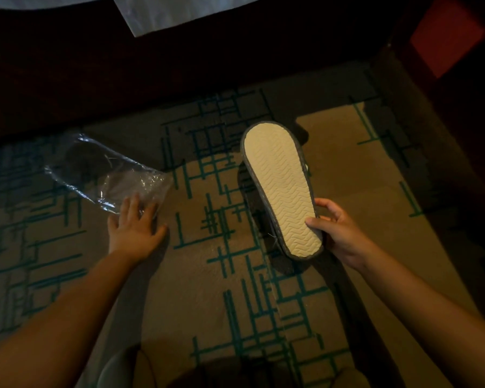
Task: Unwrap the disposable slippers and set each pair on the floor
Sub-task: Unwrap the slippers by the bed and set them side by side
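Note:
My right hand grips the heel end of a grey slipper pair, held sole up above the carpet; the cream, wave-patterned sole faces me and the toe points away. A second dark slipper seems to lie under it, mostly hidden. My left hand rests with fingers spread on the near end of a clear plastic bag, which lies on the carpet at the left with dark slippers showing inside.
The carpet is tan with teal line patterns. A dark bed base runs across the top, with white sheet hanging over it. A reddish piece of furniture stands at the top right.

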Demonstrator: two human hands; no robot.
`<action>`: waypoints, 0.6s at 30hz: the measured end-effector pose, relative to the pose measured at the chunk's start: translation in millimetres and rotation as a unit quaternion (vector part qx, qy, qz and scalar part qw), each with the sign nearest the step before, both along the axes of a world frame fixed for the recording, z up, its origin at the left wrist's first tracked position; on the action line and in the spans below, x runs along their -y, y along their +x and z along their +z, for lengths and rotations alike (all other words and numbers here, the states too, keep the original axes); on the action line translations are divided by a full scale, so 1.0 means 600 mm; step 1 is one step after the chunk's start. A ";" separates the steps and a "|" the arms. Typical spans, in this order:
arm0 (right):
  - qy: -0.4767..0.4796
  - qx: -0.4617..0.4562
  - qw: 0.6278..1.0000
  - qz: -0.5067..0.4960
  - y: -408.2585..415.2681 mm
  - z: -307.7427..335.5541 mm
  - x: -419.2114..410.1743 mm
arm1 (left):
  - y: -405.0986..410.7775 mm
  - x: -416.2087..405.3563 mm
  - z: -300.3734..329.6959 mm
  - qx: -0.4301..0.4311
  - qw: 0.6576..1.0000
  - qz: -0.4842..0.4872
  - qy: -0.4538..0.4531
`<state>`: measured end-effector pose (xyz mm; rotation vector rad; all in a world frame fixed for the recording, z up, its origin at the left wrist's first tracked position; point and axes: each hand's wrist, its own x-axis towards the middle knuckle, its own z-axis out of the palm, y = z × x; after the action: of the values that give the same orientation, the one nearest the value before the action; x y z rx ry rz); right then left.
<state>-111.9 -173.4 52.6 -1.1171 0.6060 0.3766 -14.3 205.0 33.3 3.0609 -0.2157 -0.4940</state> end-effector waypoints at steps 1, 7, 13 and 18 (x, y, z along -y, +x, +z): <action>0.006 0.000 1.000 -0.008 0.000 0.002 -0.003 | -0.003 0.009 0.007 0.032 0.999 0.021 -0.022; -0.014 0.002 0.999 -0.030 -0.001 -0.003 -0.022 | -0.061 0.202 0.073 0.114 0.951 0.051 -0.282; -0.031 0.016 0.998 -0.058 -0.003 -0.004 -0.048 | -0.156 0.364 0.087 0.004 0.961 -0.009 -0.278; -0.035 -0.011 0.999 -0.012 -0.008 0.000 -0.043 | -0.166 0.362 0.061 -0.060 0.954 0.016 -0.293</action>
<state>-116.6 -147.6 52.4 -1.1722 0.6560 0.3498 -113.7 -12.4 69.6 2.4454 -0.2540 -0.5021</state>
